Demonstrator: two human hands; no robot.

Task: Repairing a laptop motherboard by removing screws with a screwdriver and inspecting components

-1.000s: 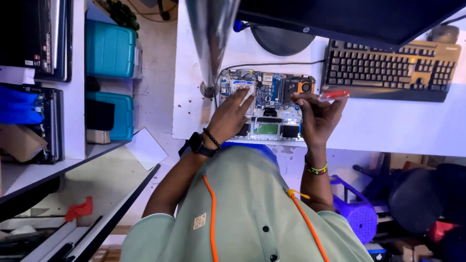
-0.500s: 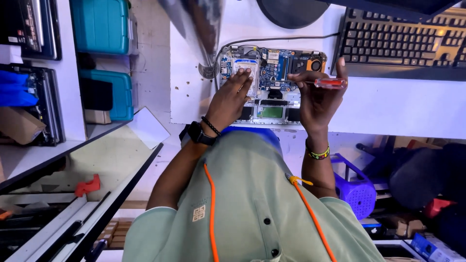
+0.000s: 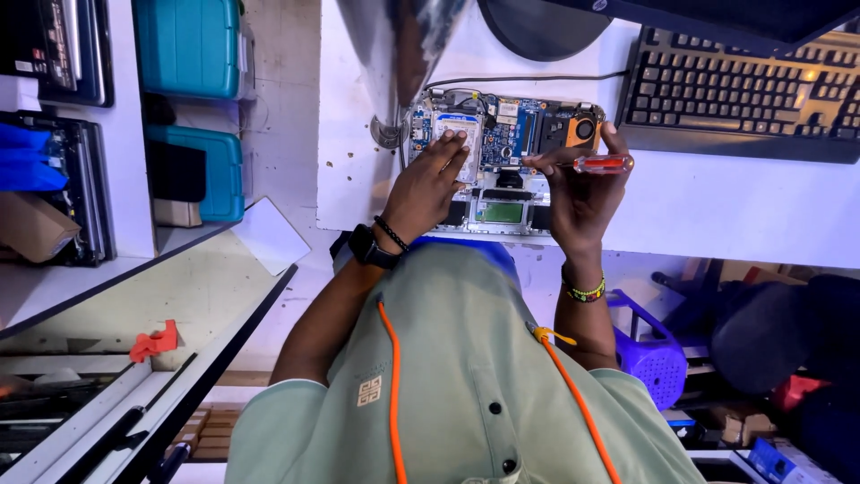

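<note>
Head view: hands, left (image 3: pixel 430 184) on silver-labelled drive (image 3: pixel 458 143), right (image 3: pixel 582 188) gripping red screwdriver (image 3: pixel 602 164).

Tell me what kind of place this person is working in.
Probably an electronics repair bench: an opened laptop shows its circuit board, the right hand holds a red-handled screwdriver, and teal cases sit nearby.

An opened laptop base (image 3: pixel 506 157) lies on the white table (image 3: pixel 717 215), with a keyboard (image 3: pixel 743 94) to its right. The left hand (image 3: pixel 430 184) rests on the drive (image 3: pixel 455 143) at the base's left. The right hand (image 3: pixel 580 193), holding a screwdriver (image 3: pixel 602 164), is over its right side. Two storage cases (image 3: pixel 190 108) stand far left.
</note>
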